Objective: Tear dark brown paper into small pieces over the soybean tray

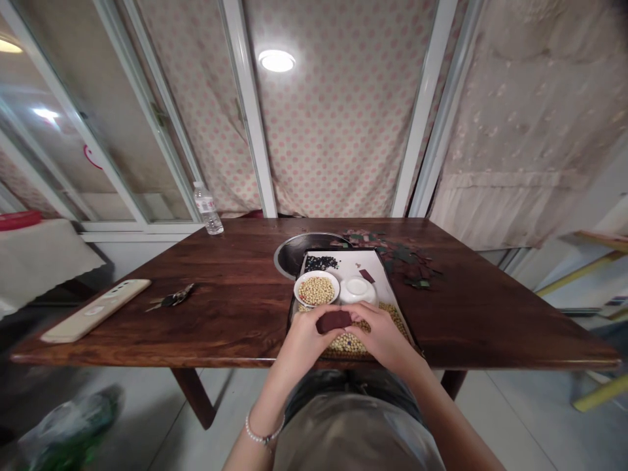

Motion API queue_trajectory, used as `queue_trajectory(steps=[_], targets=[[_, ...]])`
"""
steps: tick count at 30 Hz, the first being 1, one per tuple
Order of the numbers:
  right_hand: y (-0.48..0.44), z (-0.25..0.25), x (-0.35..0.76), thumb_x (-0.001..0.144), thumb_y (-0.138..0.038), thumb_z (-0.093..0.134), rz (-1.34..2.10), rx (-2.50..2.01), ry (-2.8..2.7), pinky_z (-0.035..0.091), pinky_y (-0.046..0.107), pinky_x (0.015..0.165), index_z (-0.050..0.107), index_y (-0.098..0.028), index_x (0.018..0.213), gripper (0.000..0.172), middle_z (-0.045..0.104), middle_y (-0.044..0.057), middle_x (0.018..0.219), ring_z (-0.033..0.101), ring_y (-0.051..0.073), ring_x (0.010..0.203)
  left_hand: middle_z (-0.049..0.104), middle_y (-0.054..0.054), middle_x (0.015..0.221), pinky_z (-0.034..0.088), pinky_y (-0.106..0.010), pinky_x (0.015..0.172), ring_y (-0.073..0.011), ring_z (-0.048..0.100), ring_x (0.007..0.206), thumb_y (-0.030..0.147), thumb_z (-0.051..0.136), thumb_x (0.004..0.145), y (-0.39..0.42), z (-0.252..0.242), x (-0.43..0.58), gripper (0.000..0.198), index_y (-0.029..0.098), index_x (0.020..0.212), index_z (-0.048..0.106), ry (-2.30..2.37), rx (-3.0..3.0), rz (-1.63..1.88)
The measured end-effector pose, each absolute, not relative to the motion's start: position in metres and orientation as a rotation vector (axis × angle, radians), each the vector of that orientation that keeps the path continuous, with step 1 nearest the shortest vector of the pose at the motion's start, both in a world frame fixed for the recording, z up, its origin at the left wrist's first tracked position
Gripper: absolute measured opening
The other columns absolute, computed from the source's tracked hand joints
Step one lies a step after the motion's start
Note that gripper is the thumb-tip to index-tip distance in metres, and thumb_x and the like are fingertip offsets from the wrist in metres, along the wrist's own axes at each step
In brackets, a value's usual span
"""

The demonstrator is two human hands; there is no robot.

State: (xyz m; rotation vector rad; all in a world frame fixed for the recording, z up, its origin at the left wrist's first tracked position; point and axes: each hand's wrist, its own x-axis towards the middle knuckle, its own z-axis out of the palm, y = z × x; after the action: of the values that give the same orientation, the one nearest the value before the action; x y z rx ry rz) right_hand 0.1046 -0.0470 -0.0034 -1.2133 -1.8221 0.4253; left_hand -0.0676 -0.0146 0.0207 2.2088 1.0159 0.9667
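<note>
Between them, my left hand (308, 333) and my right hand (375, 327) hold a small dark red-brown rectangular piece (333, 320) by its two ends. Its material I cannot make out. Both hands are over the near part of a shallow dark-rimmed tray (395, 284). Pale round beads or beans (350, 343) lie in the tray below them. Just beyond the left hand is a white bowl (297, 288) full of similar pale beads. A white round dish (357, 288), apparently upside down, sits beyond the right hand. Farther back lie black beads (321, 263) and another dark red piece (367, 276).
A round dark dish with a metal rim (287, 252) is behind the tray. Scattered red and green flat pieces (405, 258) spread to its right. On the table's left are a phone (98, 311), keys (174, 297) and a water bottle (209, 209).
</note>
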Motion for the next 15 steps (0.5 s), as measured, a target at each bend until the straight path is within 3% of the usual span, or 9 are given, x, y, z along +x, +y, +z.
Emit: queue_trajectory(steps=[3, 7, 9, 15], targets=[[-0.043, -0.006, 0.107, 0.075, -0.011, 0.057, 0.439, -1.284, -1.702, 0.05, 0.028, 0.072, 0.051, -0.02, 0.117, 0.043, 0.063, 0.004, 0.093, 0.06, 0.014, 0.074, 0.072, -0.003, 0.087, 0.051, -0.029, 0.074, -0.0184, 0.066, 0.072, 0.018, 0.067, 0.071, -0.012, 0.017, -0.07, 0.027, 0.02, 0.097, 0.066, 1.09, 2.217, 1.004], [-0.038, -0.005, 0.11, 0.075, -0.011, 0.056, 0.358, -1.397, -1.798, 0.042, 0.024, 0.058, 0.063, -0.016, 0.076, 0.009, 0.057, 0.001, 0.069, 0.052, 0.012, 0.06, 0.072, -0.004, 0.092, 0.052, -0.032, 0.076, -0.0207, 0.067, 0.079, 0.023, 0.065, 0.074, -0.008, 0.009, -0.071, 0.028, 0.022, 0.102, 0.065, 1.16, 2.211, 1.106], [-0.038, -0.002, 0.11, 0.076, -0.011, 0.056, 0.369, -1.395, -1.9, 0.038, 0.023, 0.056, 0.062, -0.016, 0.063, 0.015, 0.054, 0.0, 0.062, 0.05, 0.012, 0.059, 0.071, -0.004, 0.096, 0.052, -0.032, 0.078, -0.0217, 0.067, 0.084, 0.023, 0.065, 0.074, -0.007, 0.006, -0.071, 0.029, 0.023, 0.103, 0.064, 1.167, 2.21, 1.132], [-0.04, -0.001, 0.106, 0.07, -0.008, 0.056, 0.415, -1.434, -2.004, 0.028, 0.021, 0.049, 0.059, -0.016, 0.053, 0.019, 0.047, -0.004, 0.049, 0.041, 0.009, 0.048, 0.072, -0.004, 0.094, 0.051, -0.034, 0.081, -0.022, 0.067, 0.085, 0.022, 0.065, 0.074, -0.009, 0.003, -0.072, 0.031, 0.023, 0.105, 0.064, 1.186, 2.216, 1.107]])
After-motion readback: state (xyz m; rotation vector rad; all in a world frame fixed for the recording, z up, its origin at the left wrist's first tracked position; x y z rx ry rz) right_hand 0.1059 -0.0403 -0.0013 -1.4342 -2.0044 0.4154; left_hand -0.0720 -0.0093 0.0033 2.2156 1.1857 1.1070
